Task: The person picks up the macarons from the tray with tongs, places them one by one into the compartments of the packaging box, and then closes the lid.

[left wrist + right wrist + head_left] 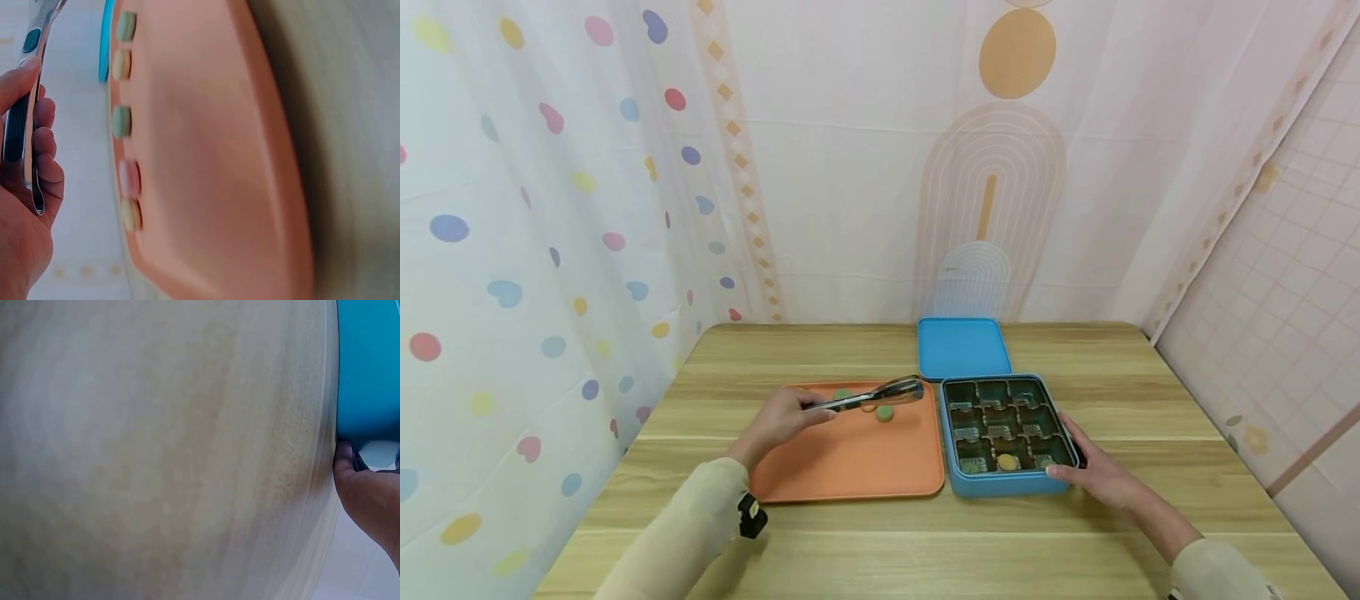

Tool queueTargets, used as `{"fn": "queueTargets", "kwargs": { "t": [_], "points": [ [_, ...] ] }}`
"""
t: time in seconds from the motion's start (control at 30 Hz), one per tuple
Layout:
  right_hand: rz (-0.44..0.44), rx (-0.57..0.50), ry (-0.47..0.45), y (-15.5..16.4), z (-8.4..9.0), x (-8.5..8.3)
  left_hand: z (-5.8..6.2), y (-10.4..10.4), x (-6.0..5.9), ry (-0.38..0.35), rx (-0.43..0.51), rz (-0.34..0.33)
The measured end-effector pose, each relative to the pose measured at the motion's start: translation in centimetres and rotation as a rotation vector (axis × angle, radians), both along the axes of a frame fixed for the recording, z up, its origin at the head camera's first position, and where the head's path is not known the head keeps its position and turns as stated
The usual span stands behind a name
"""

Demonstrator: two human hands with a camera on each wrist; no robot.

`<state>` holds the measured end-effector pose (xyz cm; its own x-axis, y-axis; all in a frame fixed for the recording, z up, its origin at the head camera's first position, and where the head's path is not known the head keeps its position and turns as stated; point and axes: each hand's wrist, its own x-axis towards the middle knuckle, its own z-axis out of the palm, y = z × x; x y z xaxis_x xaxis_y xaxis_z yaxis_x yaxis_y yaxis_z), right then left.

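My left hand (786, 423) grips metal tongs (872, 395) by their dark-padded handle. Their tips reach right, above the back right part of an orange tray (850, 475). Several macarons lie in a row along the tray's back edge, among them a green macaron (122, 121) and a pink macaron (129, 179) in the left wrist view. My right hand (1101, 473) holds the front right corner of a blue box (1011, 485), thumb at the front and fingers along the side. Inside sits a dark divided insert; a yellow macaron (1007, 462) occupies its front middle compartment. Other front compartments' contents are unclear.
A flat blue lid (962, 348) lies behind the box, near the table's back edge. The wooden table (865, 550) meets a patterned curtain (850, 208) at the back and another at the left. The tray's right edge stands close beside the box.
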<state>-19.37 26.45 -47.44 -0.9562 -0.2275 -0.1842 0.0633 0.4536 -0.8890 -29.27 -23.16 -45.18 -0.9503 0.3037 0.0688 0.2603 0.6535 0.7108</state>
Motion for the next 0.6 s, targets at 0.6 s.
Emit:
{"fn": "queueTargets", "kwargs": {
  "t": [0.6],
  "points": [
    [-0.002,-0.008,0.011,0.1,-0.2,-0.1,0.6,6.1,-0.3,-0.041,0.055,-0.128]
  ]
}}
